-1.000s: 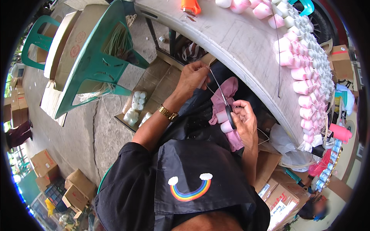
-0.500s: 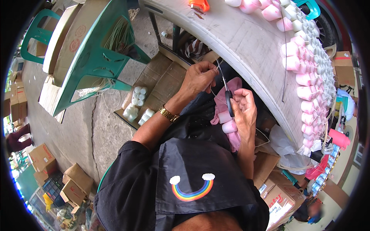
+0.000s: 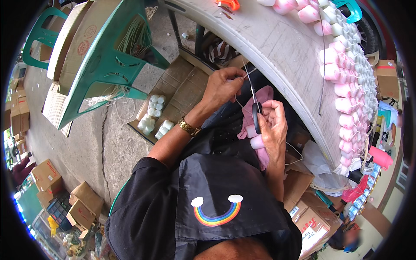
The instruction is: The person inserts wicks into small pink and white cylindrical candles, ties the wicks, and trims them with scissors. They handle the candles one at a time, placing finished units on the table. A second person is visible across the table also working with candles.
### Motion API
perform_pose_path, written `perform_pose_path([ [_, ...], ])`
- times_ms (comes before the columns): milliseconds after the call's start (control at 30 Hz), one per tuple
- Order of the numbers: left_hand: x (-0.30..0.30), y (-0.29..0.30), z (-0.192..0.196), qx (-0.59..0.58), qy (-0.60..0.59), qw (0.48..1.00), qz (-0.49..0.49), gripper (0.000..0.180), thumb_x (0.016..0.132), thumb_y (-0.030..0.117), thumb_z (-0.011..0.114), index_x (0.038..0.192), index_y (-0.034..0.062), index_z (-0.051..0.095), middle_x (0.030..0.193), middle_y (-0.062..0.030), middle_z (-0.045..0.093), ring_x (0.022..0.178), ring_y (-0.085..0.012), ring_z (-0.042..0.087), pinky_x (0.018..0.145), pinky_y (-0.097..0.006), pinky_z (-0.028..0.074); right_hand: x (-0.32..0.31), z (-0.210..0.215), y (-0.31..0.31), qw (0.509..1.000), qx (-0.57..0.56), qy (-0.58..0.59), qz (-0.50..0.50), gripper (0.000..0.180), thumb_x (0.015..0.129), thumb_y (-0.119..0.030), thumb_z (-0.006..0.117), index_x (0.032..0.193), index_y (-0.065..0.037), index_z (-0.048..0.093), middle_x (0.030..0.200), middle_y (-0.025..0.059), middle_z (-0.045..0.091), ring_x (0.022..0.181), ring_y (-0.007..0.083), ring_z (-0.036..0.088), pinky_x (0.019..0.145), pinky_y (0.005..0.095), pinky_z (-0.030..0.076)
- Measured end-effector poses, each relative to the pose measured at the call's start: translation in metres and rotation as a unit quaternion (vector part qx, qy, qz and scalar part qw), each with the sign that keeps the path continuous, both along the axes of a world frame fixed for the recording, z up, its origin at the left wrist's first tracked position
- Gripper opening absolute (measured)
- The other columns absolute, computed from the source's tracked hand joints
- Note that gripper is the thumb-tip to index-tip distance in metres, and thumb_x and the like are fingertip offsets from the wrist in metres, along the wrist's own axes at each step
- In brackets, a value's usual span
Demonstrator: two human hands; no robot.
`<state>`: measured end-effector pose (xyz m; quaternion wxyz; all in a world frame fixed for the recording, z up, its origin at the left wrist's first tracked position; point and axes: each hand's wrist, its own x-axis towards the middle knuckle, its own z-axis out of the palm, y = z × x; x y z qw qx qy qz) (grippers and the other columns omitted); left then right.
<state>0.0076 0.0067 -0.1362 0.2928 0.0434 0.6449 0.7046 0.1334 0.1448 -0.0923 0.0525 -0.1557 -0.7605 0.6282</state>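
My right hand (image 3: 273, 123) grips a pair of scissors (image 3: 256, 113) by the black handles, its narrow blades pointing away from me. Between the pinched fingers of my left hand (image 3: 223, 86) is a thin pale cord (image 3: 238, 103), one end of which reaches toward the blades. Whether the blades touch the cord is too fine to see. Below the scissors, a pink cloth (image 3: 264, 93) lies over my lap. Two small pink-and-white cylinders (image 3: 257, 141) rest on it beside my right wrist.
The white table (image 3: 277, 52) curves close beyond my right hand, bearing rows of pink and white cylinders (image 3: 342, 90), a thin dark rod (image 3: 321, 78) and an orange tool (image 3: 229, 4). Left are an open carton (image 3: 180, 89) with white cylinders and a green chair (image 3: 102, 82) with cord bundles.
The scissors have turned slightly more upright and shifted a little left, their blades closer to my left fingertips. My left hand stays nearly in place, still pinching the cord.
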Motion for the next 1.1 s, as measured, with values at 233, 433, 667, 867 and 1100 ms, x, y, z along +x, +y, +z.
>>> perform_pose_path([
  [233,0.001,-0.002,0.002,-0.015,0.031,0.999,-0.004,0.034,0.081,0.016,0.053,0.108,-0.0001,0.067,0.061,-0.0037,0.059,0.048,-0.0093,0.054,0.045,-0.025,0.044,-0.001,0.001,0.000,1.000,0.018,-0.003,-0.004,0.032,0.086,-0.009,0.070,0.110,-0.003,0.049,0.085,0.0038,0.060,0.070,0.0067,0.056,0.062,0.0211,0.046],
  [433,0.000,-0.001,-0.004,-0.011,0.040,0.999,-0.003,0.031,0.080,0.018,0.054,0.101,0.0006,0.069,0.059,-0.0041,0.058,0.047,-0.0098,0.055,0.045,-0.026,0.045,0.001,-0.003,-0.003,1.000,-0.007,-0.016,-0.026,0.032,0.086,-0.010,0.070,0.110,-0.004,0.049,0.080,0.0023,0.059,0.068,0.0053,0.054,0.061,0.0204,0.044],
  [667,-0.002,0.000,-0.005,-0.033,0.026,0.999,0.025,0.026,0.086,0.023,0.059,0.094,0.0002,0.069,0.059,-0.0040,0.059,0.047,-0.0104,0.054,0.045,-0.026,0.044,0.009,0.006,-0.003,0.985,0.169,-0.031,0.015,0.038,0.078,-0.009,0.073,0.108,-0.005,0.051,0.078,0.0046,0.058,0.067,0.0137,0.054,0.064,0.0276,0.046],
  [867,0.001,-0.002,0.000,-0.023,0.029,0.999,0.007,0.027,0.087,0.027,0.063,0.092,0.0011,0.069,0.059,-0.0017,0.057,0.048,-0.0094,0.054,0.046,-0.025,0.042,0.028,0.049,-0.005,0.990,0.140,0.012,0.026,0.041,0.074,-0.015,0.077,0.108,-0.004,0.055,0.086,0.0072,0.059,0.073,0.0167,0.054,0.068,0.0310,0.047],
  [1100,0.014,-0.009,0.037,0.029,0.064,0.996,-0.046,0.024,0.089,0.025,0.067,0.092,0.0014,0.068,0.068,-0.0002,0.058,0.056,-0.0071,0.053,0.050,-0.023,0.041,0.002,0.081,0.024,0.889,0.419,0.165,-0.079,0.037,0.074,-0.019,0.078,0.102,-0.004,0.061,0.093,0.0095,0.066,0.077,0.0244,0.063,0.070,0.0372,0.048],
])
